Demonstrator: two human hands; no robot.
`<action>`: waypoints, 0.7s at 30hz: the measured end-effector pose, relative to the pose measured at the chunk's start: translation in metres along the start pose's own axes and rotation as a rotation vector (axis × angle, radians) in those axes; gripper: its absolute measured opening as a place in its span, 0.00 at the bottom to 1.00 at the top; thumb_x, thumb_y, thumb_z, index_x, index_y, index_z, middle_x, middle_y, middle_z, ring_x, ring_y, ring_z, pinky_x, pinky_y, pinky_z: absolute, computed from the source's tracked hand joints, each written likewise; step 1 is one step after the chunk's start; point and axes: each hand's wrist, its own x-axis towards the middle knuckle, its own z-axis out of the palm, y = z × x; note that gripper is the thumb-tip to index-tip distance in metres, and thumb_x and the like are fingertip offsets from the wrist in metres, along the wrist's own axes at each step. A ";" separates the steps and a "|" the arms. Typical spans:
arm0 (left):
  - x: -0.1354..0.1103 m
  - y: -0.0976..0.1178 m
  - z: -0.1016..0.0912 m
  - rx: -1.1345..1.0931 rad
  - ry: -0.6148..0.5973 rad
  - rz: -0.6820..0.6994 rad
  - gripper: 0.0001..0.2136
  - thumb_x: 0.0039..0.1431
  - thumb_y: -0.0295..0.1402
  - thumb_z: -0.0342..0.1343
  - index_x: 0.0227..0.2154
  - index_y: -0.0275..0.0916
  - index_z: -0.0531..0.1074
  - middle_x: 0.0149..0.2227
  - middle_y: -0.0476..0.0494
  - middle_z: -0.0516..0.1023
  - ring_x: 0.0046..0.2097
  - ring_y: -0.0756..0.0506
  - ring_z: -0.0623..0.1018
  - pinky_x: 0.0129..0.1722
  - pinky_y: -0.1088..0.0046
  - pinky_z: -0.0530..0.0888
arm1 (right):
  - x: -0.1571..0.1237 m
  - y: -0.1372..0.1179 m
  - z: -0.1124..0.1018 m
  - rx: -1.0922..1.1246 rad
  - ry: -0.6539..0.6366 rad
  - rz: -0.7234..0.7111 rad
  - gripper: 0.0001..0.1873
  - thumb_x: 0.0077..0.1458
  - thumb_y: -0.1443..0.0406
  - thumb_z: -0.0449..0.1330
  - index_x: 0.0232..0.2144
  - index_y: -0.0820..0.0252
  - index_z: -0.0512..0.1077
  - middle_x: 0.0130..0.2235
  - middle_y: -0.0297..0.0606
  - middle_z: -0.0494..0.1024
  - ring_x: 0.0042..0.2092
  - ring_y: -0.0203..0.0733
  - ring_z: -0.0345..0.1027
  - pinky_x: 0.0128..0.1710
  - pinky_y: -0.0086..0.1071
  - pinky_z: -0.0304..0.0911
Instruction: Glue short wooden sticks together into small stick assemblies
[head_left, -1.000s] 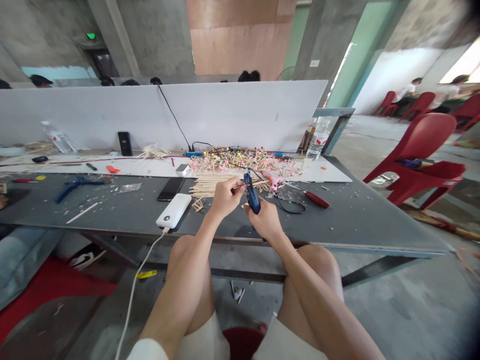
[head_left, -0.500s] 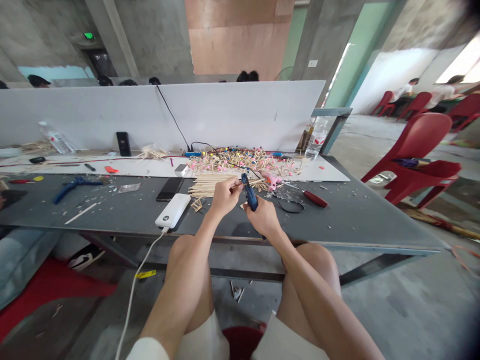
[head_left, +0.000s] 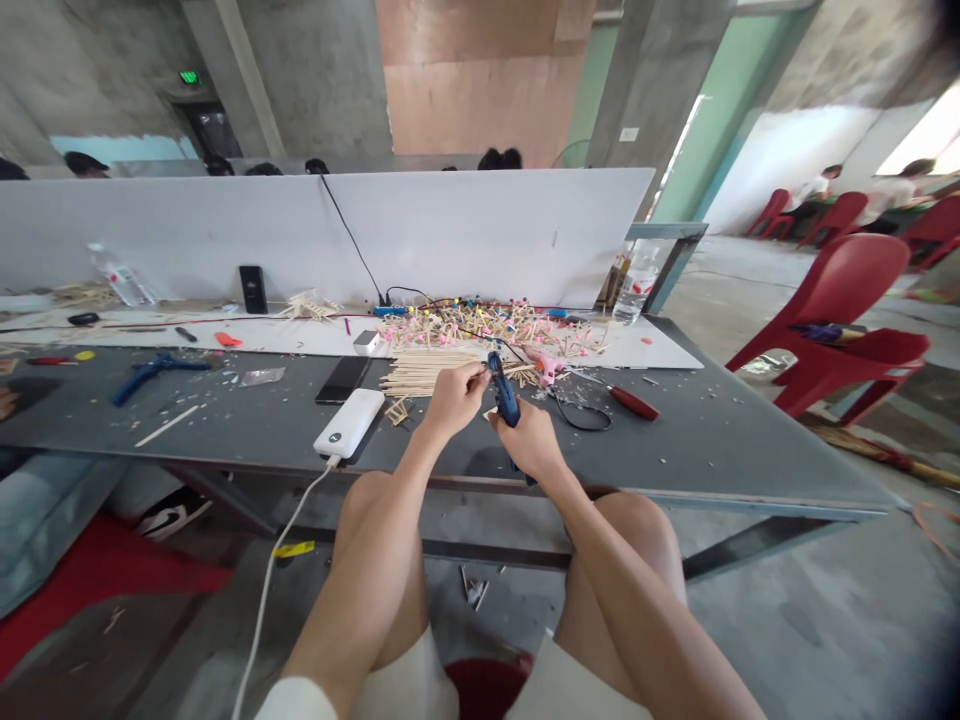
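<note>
My right hand (head_left: 531, 440) is closed around a blue glue gun (head_left: 505, 393), its tip pointing up and away from me. My left hand (head_left: 451, 398) pinches a thin wooden stick (head_left: 475, 377) and holds its end at the gun's nozzle. Both hands hover just above the grey table (head_left: 712, 440). Right behind them lies a bundle of plain wooden sticks (head_left: 420, 370), and past that a heap of small stick pieces with pink and coloured beads (head_left: 487, 325).
A white power bank (head_left: 349, 422) with a white cable, a dark phone (head_left: 342, 379), a red-handled tool (head_left: 634, 401), a black cord loop (head_left: 581, 415), a blue tool (head_left: 150, 370) and a water bottle (head_left: 634, 282) sit on the table. Red chairs (head_left: 840, 320) stand right. A white partition (head_left: 450, 235) backs the table.
The hands keep the stick against the glue gun's tip. The view has shifted slightly; nothing else moved.
</note>
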 end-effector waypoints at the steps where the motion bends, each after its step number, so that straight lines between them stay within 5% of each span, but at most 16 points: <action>1: 0.000 0.001 0.000 0.007 0.002 0.003 0.14 0.65 0.35 0.50 0.23 0.38 0.67 0.19 0.52 0.60 0.22 0.50 0.61 0.27 0.71 0.54 | 0.000 0.001 0.000 0.017 0.003 -0.008 0.10 0.57 0.58 0.59 0.34 0.58 0.75 0.30 0.41 0.80 0.35 0.49 0.75 0.32 0.31 0.58; 8: 0.001 0.004 -0.001 -0.066 0.006 -0.094 0.14 0.65 0.35 0.50 0.25 0.37 0.73 0.18 0.52 0.63 0.23 0.50 0.62 0.27 0.72 0.56 | -0.002 0.002 0.001 0.135 0.030 -0.053 0.11 0.56 0.57 0.59 0.34 0.58 0.75 0.29 0.39 0.79 0.34 0.47 0.75 0.33 0.31 0.58; 21: -0.001 0.011 -0.004 -0.126 0.038 -0.052 0.10 0.61 0.37 0.55 0.28 0.36 0.74 0.23 0.49 0.72 0.25 0.51 0.67 0.27 0.74 0.61 | -0.002 0.003 -0.001 0.118 0.046 -0.086 0.10 0.55 0.57 0.59 0.30 0.57 0.72 0.26 0.37 0.77 0.29 0.44 0.71 0.30 0.30 0.55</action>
